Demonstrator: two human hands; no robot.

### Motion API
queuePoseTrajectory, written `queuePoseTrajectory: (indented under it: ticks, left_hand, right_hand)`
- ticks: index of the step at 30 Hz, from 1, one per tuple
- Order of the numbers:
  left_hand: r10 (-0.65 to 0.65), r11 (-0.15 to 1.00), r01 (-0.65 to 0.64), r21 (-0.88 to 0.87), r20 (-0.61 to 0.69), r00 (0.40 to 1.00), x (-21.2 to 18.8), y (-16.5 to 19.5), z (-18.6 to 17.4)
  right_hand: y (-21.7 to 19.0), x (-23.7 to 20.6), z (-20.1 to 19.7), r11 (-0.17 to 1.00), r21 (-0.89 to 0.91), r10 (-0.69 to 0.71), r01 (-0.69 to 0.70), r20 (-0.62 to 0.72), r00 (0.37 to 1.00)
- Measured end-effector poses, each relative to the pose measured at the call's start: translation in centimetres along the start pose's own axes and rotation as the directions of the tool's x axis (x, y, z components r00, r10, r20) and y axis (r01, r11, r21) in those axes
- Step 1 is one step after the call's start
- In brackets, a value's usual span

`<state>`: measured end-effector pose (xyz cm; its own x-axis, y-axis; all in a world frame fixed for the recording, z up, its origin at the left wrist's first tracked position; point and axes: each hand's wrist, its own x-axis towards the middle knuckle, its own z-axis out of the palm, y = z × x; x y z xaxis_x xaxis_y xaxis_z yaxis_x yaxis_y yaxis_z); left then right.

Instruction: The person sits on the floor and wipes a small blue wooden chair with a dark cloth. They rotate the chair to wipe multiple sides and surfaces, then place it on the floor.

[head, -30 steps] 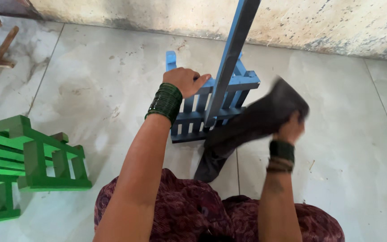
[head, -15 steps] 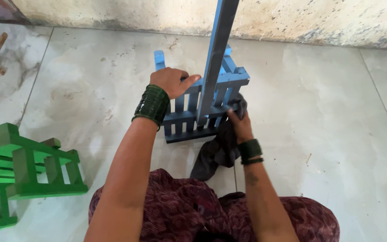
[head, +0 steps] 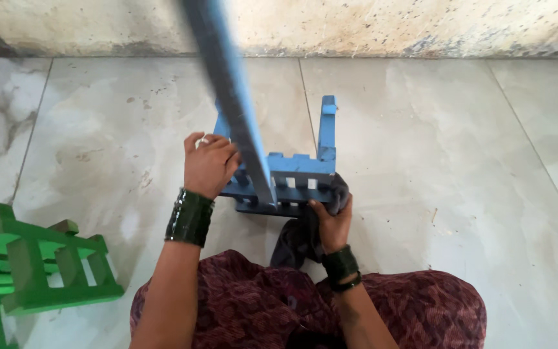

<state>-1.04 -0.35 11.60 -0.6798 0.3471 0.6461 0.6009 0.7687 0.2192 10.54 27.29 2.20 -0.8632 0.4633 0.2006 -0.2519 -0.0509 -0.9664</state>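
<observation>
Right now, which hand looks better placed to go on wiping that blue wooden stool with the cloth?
The right hand, probably: it grips the dark cloth against the blue stool. The left hand is on the stool's frame, apparently steadying it.

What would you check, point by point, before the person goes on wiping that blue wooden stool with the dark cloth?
1. Left hand grips the blue stool: ok.
2. Right hand holds the dark cloth against the stool's lower rail: ok.
3. Stool steady on the tiled floor: cannot tell; it is tipped over, one leg blurred.
4. Green stool lies apart, on the left: ok.
5. Cloth clean enough: cannot tell.
</observation>
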Motion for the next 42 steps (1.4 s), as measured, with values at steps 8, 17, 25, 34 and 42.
queuePoseTrajectory:
  ticks: [8, 17, 25, 34, 42]
  left_hand:
    - [-0.237, 0.847, 0.154, -0.510, -0.102, 0.966, -3.9, -1.0, 8.6]
    - [-0.591, 0.579, 0.496, -0.647, 0.085, 0.802, -5.8, -0.3, 8.2]
    - [-0.842, 0.261, 0.929, -0.264, 0.408, 0.353, -8.6, -2.1, 7.0]
    - [-0.878, 0.265, 0.961, 0.082, 0.432, 0.205, -9.4, 2.8, 5.6]
    - [-0.609, 0.760, 0.447, -0.472, -0.276, 0.743, -10.1, 2.6, 2.2]
  right_hand:
    - [-7.4, -1.0, -2.1, 0.845, -0.453, -0.301, 0.284, 0.035, 0.953]
    - [-10.3, -1.8, 2.1, 0.662, -0.653, -0.358, 0.369, 0.157, 0.921]
    - [-8.3, -0.9, 6.8, 0.552, -0.712, -0.304, 0.434, 0.313, 0.900]
    - [-7.5, 0.4, 7.9, 0.519, -0.742, -0.249, 0.424, 0.344, 0.905]
    - [-8.5, 0.3, 7.2, 0.487, -0.738, -0.204, 0.467, 0.423, 0.883]
